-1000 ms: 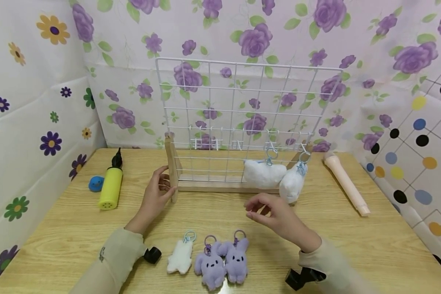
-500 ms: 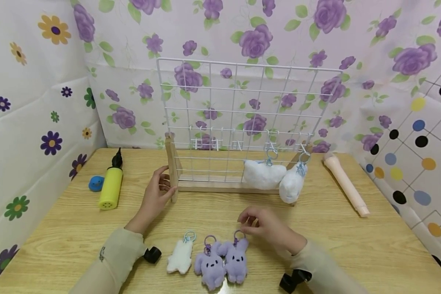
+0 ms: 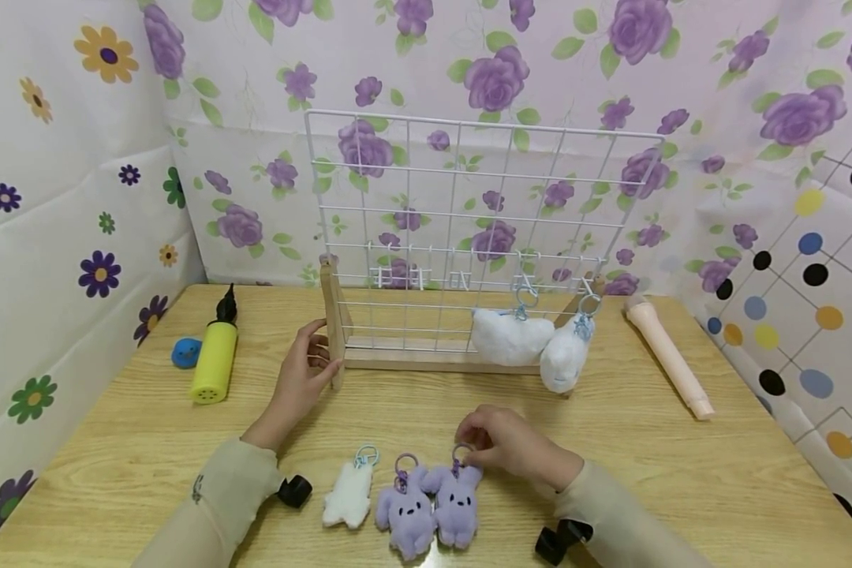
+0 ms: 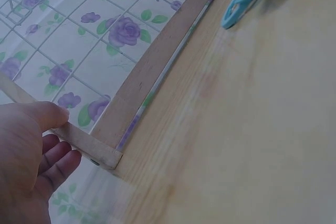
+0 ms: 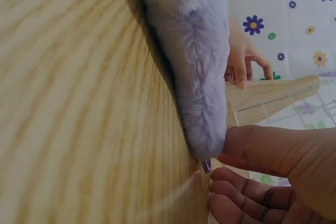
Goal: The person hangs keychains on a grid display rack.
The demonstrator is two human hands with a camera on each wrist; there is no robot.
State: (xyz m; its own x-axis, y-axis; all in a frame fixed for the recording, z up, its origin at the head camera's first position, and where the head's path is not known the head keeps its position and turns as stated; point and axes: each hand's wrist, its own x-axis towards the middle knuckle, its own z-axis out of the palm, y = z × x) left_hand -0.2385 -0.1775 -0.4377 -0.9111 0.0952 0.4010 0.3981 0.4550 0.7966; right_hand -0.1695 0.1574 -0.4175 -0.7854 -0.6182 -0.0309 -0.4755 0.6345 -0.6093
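Head view: the purple bunny (image 3: 457, 505) nearer the rack's (image 3: 412, 361) right end lies in front of it, long axis running toward the rack, ears foremost. The right hand (image 3: 514, 446) is nearer, by the ears on the rack side; the left hand (image 3: 301, 375) is at the rack's left post (image 3: 334, 315).

Left wrist view: that hand holds the post between thumb and fingers.

Right wrist view: thumb against the bunny, narrow gap, fingers beside its ring (image 5: 206, 167); whether they pinch it, I cannot tell.

The sleeves (image 3: 230, 485) are long and pale beige, the left bearing a small dark mark (image 3: 197, 488). Boxy black mounts (image 3: 295, 492) sit beside both cuffs (image 3: 259, 461).
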